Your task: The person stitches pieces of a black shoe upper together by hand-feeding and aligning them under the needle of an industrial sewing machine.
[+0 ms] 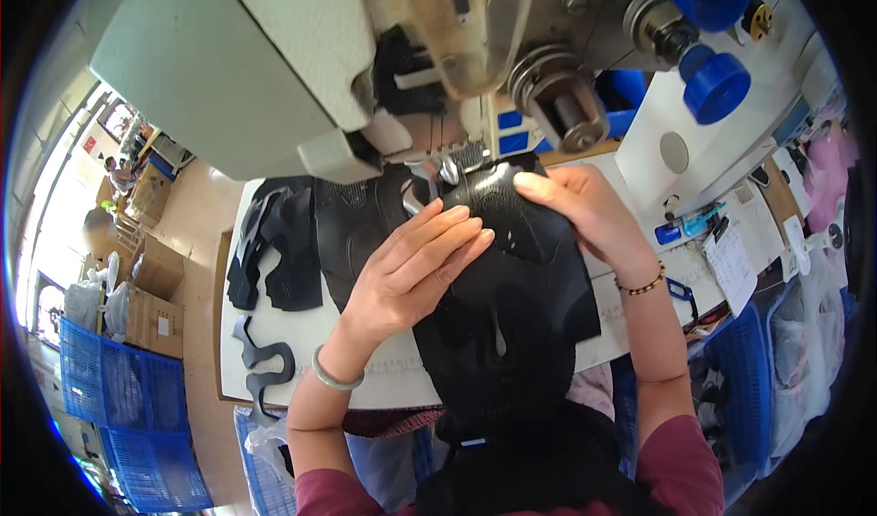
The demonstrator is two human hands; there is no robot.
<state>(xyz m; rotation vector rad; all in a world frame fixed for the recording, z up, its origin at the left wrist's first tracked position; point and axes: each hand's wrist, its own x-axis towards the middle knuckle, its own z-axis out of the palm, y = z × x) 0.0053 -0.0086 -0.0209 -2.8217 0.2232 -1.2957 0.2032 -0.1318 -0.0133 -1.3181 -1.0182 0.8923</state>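
A black, glossy moulded sheet that looks like a shoe upper piece (512, 288) lies under the presser foot (449, 171) of a sewing machine (237, 78). It hangs down over the table's near edge toward my lap. My left hand (411, 265) rests on it with fingers stretched out together, the tips just below the foot. At its far right edge my right hand (580, 205) grips it, thumb on top and the other fingers mostly hidden. More black cut pieces (294, 251) lie to the left, beside a grey curved strip (265, 361).
Close above my hands hang the machine head and a metal tension knob (566, 110). On the right are a paper sheet (731, 265), blue-handled tools and a blue basket (740, 370). Blue crates (119, 379) and cardboard boxes (153, 322) stand on the floor at left.
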